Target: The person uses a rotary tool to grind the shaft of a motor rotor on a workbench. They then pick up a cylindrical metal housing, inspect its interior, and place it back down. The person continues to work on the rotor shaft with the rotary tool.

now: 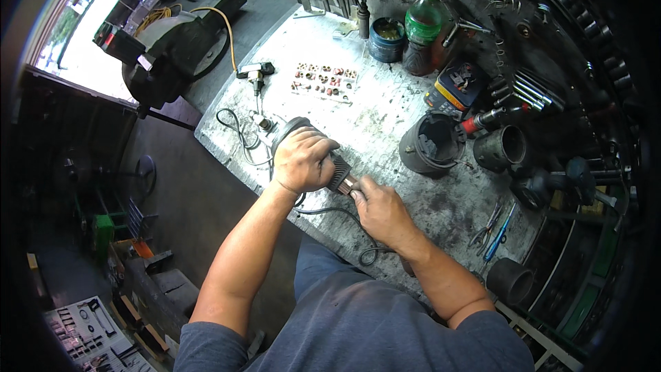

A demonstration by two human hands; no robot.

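Observation:
Both my hands are at a dark power-tool-like part with a rounded end (292, 126) and a ribbed, narrower body (339, 171); its exact kind I cannot make out. My left hand (303, 158) is closed around the middle of it, hiding much of that section. At the lower right end a short coppery-brown piece (348, 184) sticks out. My right hand (379, 212) pinches this piece between thumb and fingers. Beneath my hands, a black cable (330, 211) curls along the bench edge.
On the worn metal bench (385, 110) lie rows of small coppery parts (322, 83). A dark bucket (432, 143), a green-capped bottle (423, 21), a blue tub (387, 40), pliers (486, 227) and a blue screwdriver (500, 233) stand or lie around. A black vise-like machine (172, 55) is at left.

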